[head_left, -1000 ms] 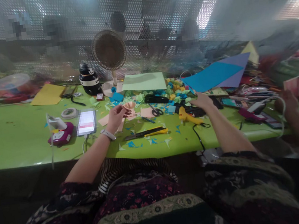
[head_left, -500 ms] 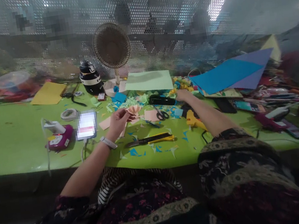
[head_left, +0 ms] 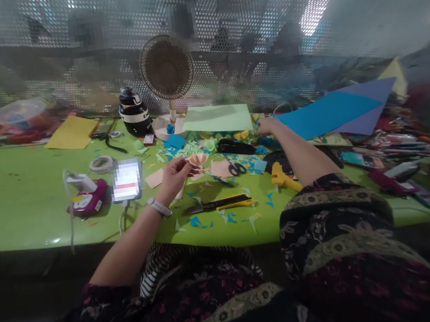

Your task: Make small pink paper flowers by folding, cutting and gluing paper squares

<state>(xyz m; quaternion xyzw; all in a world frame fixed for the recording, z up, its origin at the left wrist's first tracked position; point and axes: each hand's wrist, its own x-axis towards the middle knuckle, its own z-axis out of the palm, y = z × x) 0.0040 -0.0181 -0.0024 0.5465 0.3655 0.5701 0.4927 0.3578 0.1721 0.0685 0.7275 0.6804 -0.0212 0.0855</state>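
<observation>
My left hand is closed on a peach paper flower with pleated petals, held above the green table. My right hand reaches to the back, beside the pale green paper sheet and close to yellow paper pieces. Its fingertips are bent down and too unclear to show whether they hold anything. Between the hands lie a black stapler-like object, black-handled scissors and a peach paper piece. A yellow glue gun lies below my right forearm.
In front lies a yellow-black cutter knife among paper scraps. A lit phone, a purple power socket and a tape roll are left. Behind stand a black bottle and a fan. Blue sheets lie right.
My right hand has moved a little farther back, toward the edge of the pale green sheet. My left hand keeps the paper flower in nearly the same place. The view has shifted slightly.
</observation>
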